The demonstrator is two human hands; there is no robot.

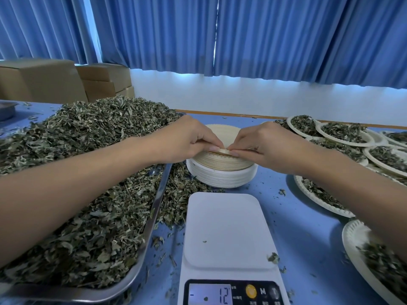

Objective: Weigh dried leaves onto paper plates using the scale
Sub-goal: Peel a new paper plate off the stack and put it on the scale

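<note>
A stack of empty paper plates [220,172] stands on the blue table behind a white digital scale [224,234]. My left hand [187,139] and my right hand [262,144] meet over the stack, and each pinches the near rim of the top plate [222,134] with fingertips and thumb. The scale's platform holds only a few leaf crumbs, and its display [210,293] reads minus 12. A big heap of dried leaves [88,172] fills a metal tray [152,219] on the left.
Several paper plates with leaf portions [343,134] crowd the right side, one [378,260] by my right forearm. Loose leaves litter the table around the tray. Cardboard boxes [66,80] stand at the back left under blue curtains. A metal dish [6,108] peeks in at the far left.
</note>
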